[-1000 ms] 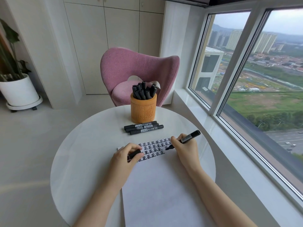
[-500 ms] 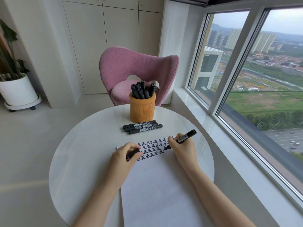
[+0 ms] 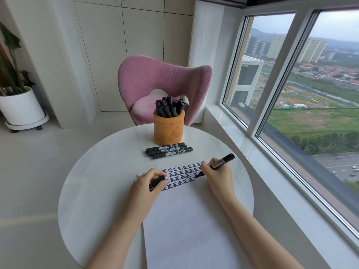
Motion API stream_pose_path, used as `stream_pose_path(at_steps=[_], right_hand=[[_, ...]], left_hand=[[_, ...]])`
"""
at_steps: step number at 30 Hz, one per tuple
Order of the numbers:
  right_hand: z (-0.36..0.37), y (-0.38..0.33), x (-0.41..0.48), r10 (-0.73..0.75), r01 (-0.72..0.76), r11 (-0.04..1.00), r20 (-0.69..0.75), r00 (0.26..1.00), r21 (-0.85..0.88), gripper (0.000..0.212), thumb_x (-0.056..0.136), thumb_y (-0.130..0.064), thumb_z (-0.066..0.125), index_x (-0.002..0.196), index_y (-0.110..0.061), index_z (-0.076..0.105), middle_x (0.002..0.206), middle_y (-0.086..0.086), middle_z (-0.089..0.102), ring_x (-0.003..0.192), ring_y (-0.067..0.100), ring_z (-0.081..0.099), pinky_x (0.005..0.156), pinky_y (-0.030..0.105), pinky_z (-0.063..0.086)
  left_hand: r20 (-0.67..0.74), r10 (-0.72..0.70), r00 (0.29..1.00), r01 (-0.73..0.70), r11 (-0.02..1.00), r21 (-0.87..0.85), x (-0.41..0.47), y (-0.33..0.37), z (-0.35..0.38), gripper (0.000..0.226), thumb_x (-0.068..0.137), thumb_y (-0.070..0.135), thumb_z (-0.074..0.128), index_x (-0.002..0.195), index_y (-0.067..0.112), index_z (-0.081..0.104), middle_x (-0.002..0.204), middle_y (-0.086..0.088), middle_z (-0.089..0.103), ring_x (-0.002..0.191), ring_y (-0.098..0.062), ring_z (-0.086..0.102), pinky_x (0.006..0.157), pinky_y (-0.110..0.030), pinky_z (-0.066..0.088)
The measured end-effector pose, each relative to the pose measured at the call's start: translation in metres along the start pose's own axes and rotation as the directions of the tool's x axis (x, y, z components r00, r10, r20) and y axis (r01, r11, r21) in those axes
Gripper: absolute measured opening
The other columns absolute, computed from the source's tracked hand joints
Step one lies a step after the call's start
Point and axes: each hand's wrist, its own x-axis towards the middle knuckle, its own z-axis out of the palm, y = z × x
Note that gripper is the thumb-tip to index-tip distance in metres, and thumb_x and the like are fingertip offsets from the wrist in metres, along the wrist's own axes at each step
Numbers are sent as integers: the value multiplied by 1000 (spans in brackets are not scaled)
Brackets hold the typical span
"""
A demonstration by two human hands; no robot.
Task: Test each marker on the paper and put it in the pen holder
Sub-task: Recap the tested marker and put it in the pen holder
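Note:
My right hand (image 3: 217, 174) grips an uncapped black marker (image 3: 222, 162), its tip touching the white paper (image 3: 186, 226) at the right end of rows of black written characters (image 3: 181, 174). My left hand (image 3: 148, 186) rests on the paper's top left and pinches the marker's black cap (image 3: 157, 181). Three capped black markers (image 3: 169, 150) lie side by side on the table behind the paper. The carved wooden pen holder (image 3: 168, 131) stands behind them with several black markers (image 3: 170, 107) upright in it.
The round white table (image 3: 93, 183) sits beside a long window sill (image 3: 258, 158) and window on the right. A pink chair (image 3: 163, 84) stands behind the table. A potted plant in a white pot (image 3: 21, 107) is on the floor at far left.
The marker tip has shifted slightly left along the written rows. My left hand stays put with the cap. The camera view has shifted a little.

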Motion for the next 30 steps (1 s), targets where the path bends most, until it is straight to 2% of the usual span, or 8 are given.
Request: stream_pose_path(at_steps=[5, 10, 17, 24, 30], right_hand=[[0, 0, -1, -7, 7, 1000, 11, 1000, -10, 30, 82, -7, 59, 65, 7, 39, 63, 9, 29, 49, 9, 21, 43, 19, 18], [-1, -2, -2, -18, 18, 1000, 15, 1000, -12, 25, 80, -4, 58, 63, -5, 40, 57, 4, 29, 45, 8, 23, 42, 17, 20], [-2, -2, -1, -11, 11, 1000, -1, 1000, 22, 25, 81, -4, 58, 64, -7, 40, 58, 5, 29, 45, 8, 22, 42, 17, 18], [0, 0, -1, -13, 14, 1000, -7, 1000, 18, 29, 80, -4, 57, 63, -10, 35, 57, 1, 26, 49, 8, 20, 45, 21, 16], [-1, -2, -1, -6, 6, 1000, -3, 1000, 30, 27, 81, -5, 58, 62, -4, 38, 57, 4, 32, 45, 7, 23, 42, 18, 19]], left_hand=[[-1, -2, 1000, 2, 1000, 7, 0, 1, 0, 17, 82, 15, 69, 83, 30, 62, 82, 20, 68, 80, -4, 65, 77, -24, 50], [-4, -9, 1000, 9, 1000, -1, 1, 1, 0, 15, 82, 14, 69, 84, 27, 63, 82, 20, 68, 77, -3, 65, 77, -24, 51], [-8, -17, 1000, 17, 1000, -2, 0, -1, 0, 14, 81, 15, 70, 84, 28, 63, 79, 15, 69, 82, -7, 66, 80, -31, 52], [-10, -12, 1000, 12, 1000, 5, -1, 1, 0, 19, 81, 14, 69, 82, 32, 61, 82, 22, 68, 81, -6, 66, 79, -27, 51], [-11, -12, 1000, 12, 1000, 2, 0, 0, 1, 18, 81, 14, 69, 82, 31, 62, 80, 21, 68, 79, -3, 66, 77, -22, 50]])
